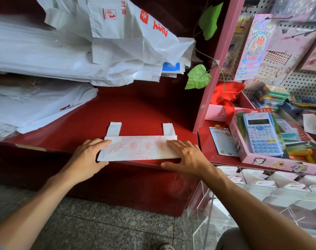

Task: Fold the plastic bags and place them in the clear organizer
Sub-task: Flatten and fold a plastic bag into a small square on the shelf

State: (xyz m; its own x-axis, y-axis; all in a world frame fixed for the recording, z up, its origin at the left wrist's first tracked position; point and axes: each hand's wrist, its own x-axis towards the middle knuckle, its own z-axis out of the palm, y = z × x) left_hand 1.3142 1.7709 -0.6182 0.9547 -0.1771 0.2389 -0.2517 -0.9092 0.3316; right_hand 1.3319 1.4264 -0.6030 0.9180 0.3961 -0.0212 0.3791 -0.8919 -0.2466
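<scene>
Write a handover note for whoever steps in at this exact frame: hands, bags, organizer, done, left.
Left hand: fingers flat, pressing the left end of the folded white plastic bag with faded red print.
Right hand: flat on its right end.
The bag lies as a strip on the red counter, both handles sticking out at the far edge.
Done: lengthwise folds.
Left: fold it smaller, put it in the clear acrylic organizer at right, which already holds folded bags; then the loose white bags piled behind.

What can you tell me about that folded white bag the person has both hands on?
The folded plastic bag is thin, white and slightly see-through, with faint red print showing through. It lies flat as a long strip at the front edge of the red shelf, its two handle loops sticking out behind. The left hand presses its left end, the right hand its right end, fingers flat.
</scene>
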